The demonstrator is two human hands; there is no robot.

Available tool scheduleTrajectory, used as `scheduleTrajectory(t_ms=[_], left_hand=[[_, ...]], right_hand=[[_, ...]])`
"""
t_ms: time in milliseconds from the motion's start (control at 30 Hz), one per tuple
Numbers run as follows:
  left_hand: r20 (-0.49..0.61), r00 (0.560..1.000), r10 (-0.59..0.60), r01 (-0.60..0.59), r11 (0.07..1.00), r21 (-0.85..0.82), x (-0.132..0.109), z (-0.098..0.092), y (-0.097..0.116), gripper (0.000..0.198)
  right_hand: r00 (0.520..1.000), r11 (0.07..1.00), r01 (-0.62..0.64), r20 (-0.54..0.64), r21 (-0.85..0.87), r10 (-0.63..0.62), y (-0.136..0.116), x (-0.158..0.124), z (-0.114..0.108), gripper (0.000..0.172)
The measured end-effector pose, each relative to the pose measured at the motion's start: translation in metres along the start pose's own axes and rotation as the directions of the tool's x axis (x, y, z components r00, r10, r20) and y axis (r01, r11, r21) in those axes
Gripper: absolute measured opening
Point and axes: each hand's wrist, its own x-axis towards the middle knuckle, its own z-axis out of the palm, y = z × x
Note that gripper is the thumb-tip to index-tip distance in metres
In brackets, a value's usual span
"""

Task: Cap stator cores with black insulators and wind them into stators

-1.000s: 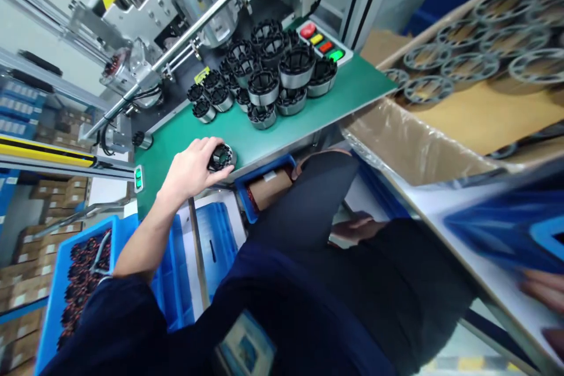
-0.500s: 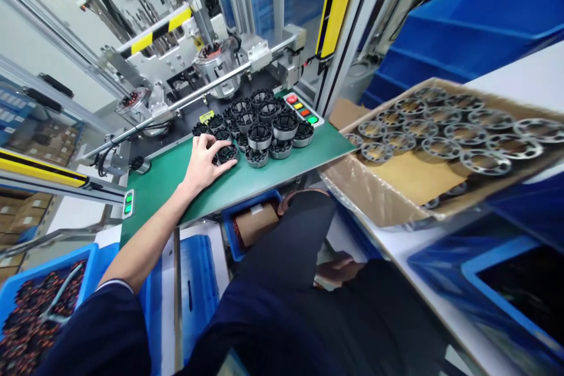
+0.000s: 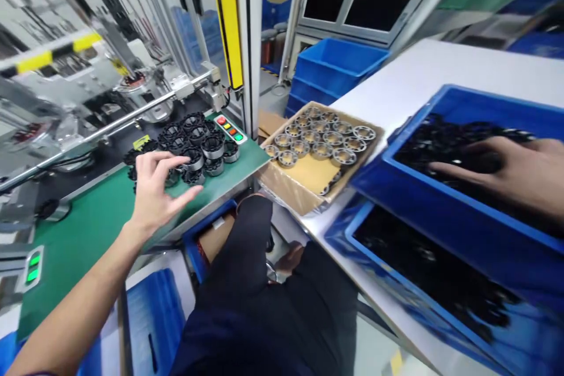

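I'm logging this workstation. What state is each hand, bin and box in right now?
Left hand: open, fingers spread, holding nothing, above the green mat.
Right hand: reaching into the upper blue bin; grip unclear.
Black parts: standing clustered on the mat.
Cardboard box: open, with metal rings inside.

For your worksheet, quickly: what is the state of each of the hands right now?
Left hand: open, fingers spread, holding nothing, beside the black parts.
Right hand: reaching into the blue bin; grip cannot be told.
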Motion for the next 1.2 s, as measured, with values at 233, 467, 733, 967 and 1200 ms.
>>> scheduleTrajectory(t_ms=[233,467,733,967,1200], left_hand=[[0.642,0.743,0.19,-0.166,0.981,-0.099,0.133,0.096,0.146,0.04],[0.844,0.525,0.11,-0.217,0.976,0.008,0.192,0.231,0.164,0.041],[0.883,0.443,0.155,-0.152,0.984,-0.096,0.213,0.255,0.152,0.033],[0.68,0.72,0.142,0.311,0.809,-0.498,0.204,0.218,0.149,0.031],[0.713,0.662,0.231,0.73,0.015,-0.683,0.128,0.142,0.183,0.072]], right_hand=[[0.982,0.99,-0.042,0.177,-0.133,0.065,0.006,-0.003,-0.01,0.031],[0.998,0.998,-0.043,0.051,-0.047,0.045,0.019,-0.017,-0.011,0.034],[0.973,0.988,0.092,-0.22,0.122,-0.063,0.024,-0.007,-0.003,0.037],[0.974,0.973,0.099,-0.219,0.208,-0.053,0.02,-0.013,-0.01,0.036],[0.936,0.922,0.176,-0.349,0.346,-0.047,0.006,-0.021,-0.026,0.028]])
